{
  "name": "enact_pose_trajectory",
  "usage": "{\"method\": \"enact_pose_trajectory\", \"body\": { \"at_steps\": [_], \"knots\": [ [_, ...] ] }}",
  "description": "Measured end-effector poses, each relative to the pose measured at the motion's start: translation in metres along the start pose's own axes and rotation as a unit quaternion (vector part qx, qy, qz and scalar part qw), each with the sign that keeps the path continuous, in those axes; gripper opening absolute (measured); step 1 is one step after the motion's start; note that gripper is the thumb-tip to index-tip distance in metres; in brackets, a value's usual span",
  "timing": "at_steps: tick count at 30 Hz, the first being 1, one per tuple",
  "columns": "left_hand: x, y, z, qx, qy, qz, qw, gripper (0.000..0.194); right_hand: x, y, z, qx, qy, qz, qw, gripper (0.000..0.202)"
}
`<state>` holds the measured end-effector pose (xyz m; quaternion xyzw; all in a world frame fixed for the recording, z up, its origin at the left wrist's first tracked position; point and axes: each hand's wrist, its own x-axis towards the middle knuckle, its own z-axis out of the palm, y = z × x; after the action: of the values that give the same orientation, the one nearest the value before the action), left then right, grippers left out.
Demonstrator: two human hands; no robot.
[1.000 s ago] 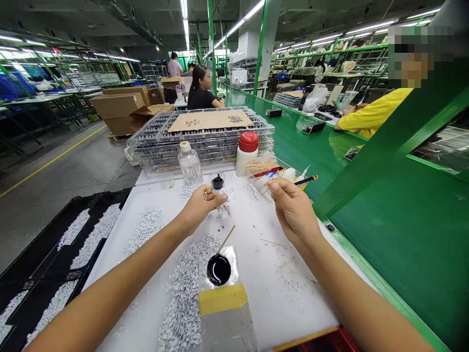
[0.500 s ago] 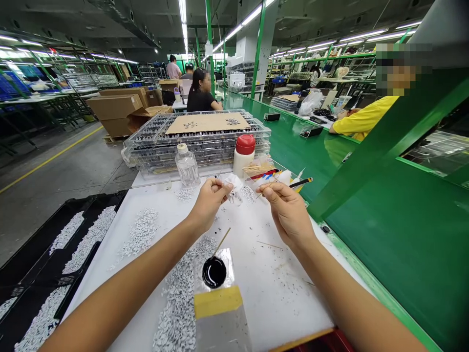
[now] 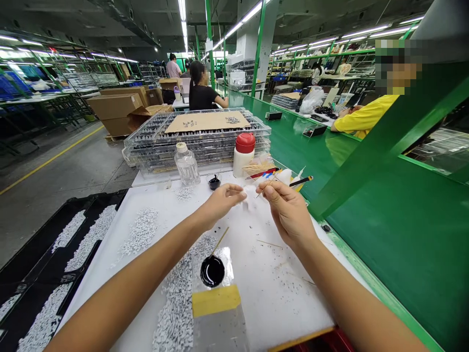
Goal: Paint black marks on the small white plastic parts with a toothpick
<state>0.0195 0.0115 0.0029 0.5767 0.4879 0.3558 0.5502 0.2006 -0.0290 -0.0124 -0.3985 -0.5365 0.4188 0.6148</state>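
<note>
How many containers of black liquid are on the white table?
2: the near container, beyond the yellow tape, and the far cup, right of the clear bottle. Others may be hidden.

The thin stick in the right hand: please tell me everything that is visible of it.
The thin stick is light brown and looks wooden. It slants above the white tabletop, pinched in the grip of the right hand, which hides part of it; the lower end points leftward. Its tip is too small to judge.

Grey floor (image 3: 91, 168), 1 yellow line (image 3: 51, 160) (slanting); strip lights (image 3: 183, 24) overhead, green posts (image 3: 258, 49).
</note>
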Motion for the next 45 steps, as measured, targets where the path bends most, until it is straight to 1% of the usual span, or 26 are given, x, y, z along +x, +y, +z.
{"method": "enact_pose_trajectory", "body": {
  "at_steps": [2,3,6,9,12,14,17,20,22,25,27,29,32,34,36,38,41,43,45],
  "knots": [
    [-0.004,0.001,-0.009,0.051,-0.017,-0.007,0.999,0.031,0.001,0.0,-0.001,0.011,0.009,0.006,1.0,0.032],
    [-0.006,0.002,-0.016,0.074,-0.014,-0.005,0.997,0.03,0.001,0.0,-0.001,0.019,0.015,0.008,1.0,0.033],
    [-0.016,0.003,-0.044,0.134,0.023,0.011,0.991,0.031,0.003,0.0,-0.001,0.042,0.031,0.005,0.999,0.031],
    [-0.03,0.0,-0.075,0.192,0.065,0.017,0.979,0.032,0.001,-0.001,0.001,0.052,0.027,0.0,0.998,0.022],
    [-0.046,-0.009,-0.096,0.244,0.08,0.012,0.966,0.03,-0.003,-0.003,0.004,0.046,0.012,-0.001,0.999,0.02],
    [-0.056,-0.017,-0.103,0.266,0.078,0.012,0.961,0.027,-0.005,-0.004,0.007,0.038,0.005,0.001,0.999,0.021],
    [-0.073,-0.03,-0.107,0.272,0.076,0.014,0.959,0.023,-0.008,-0.003,0.01,0.028,0.0,0.001,1.0,0.02],
    [-0.091,-0.039,-0.11,0.258,0.079,0.006,0.963,0.019,-0.009,-0.001,0.012,0.02,-0.001,-0.004,1.0,0.021],
    [-0.104,-0.042,-0.112,0.234,0.081,0.0,0.969,0.017,-0.009,0.001,0.012,0.014,-0.005,-0.012,1.0,0.022],
    [-0.114,-0.039,-0.111,0.18,0.079,0.0,0.98,0.014,-0.012,0.003,0.013,-0.01,-0.014,-0.045,0.999,0.023],
    [-0.111,-0.033,-0.106,0.138,0.064,0.0,0.988,0.017,-0.015,0.004,0.015,-0.047,-0.037,-0.071,0.996,0.025],
    [-0.1,-0.024,-0.097,0.092,0.035,-0.004,0.995,0.025,-0.018,0.003,0.019,-0.101,-0.084,-0.082,0.988,0.026],
    [-0.076,-0.011,-0.075,0.02,-0.03,-0.016,0.999,0.035,-0.019,0.0,0.023,-0.18,-0.146,-0.088,0.969,0.027],
    [-0.06,-0.004,-0.06,-0.018,-0.07,-0.027,0.997,0.035,-0.018,-0.002,0.023,-0.215,-0.163,-0.094,0.958,0.028],
    [-0.049,0.0,-0.048,-0.044,-0.096,-0.038,0.994,0.033,-0.016,-0.003,0.021,-0.237,-0.167,-0.099,0.952,0.029],
    [-0.043,0.001,-0.039,-0.063,-0.107,-0.045,0.991,0.03,-0.015,-0.004,0.019,-0.25,-0.168,-0.103,0.948,0.029],
    [-0.04,0.001,-0.031,-0.088,-0.106,-0.052,0.989,0.029,-0.015,-0.002,0.018,-0.265,-0.169,-0.103,0.944,0.03],
    [-0.041,0.002,-0.028,-0.102,-0.097,-0.056,0.989,0.026,-0.016,-0.002,0.02,-0.279,-0.17,-0.101,0.94,0.03],
    [-0.042,0.005,-0.028,-0.119,-0.073,-0.058,0.988,0.023,-0.018,-0.005,0.021,-0.298,-0.174,-0.095,0.934,0.028]
  ]
}}
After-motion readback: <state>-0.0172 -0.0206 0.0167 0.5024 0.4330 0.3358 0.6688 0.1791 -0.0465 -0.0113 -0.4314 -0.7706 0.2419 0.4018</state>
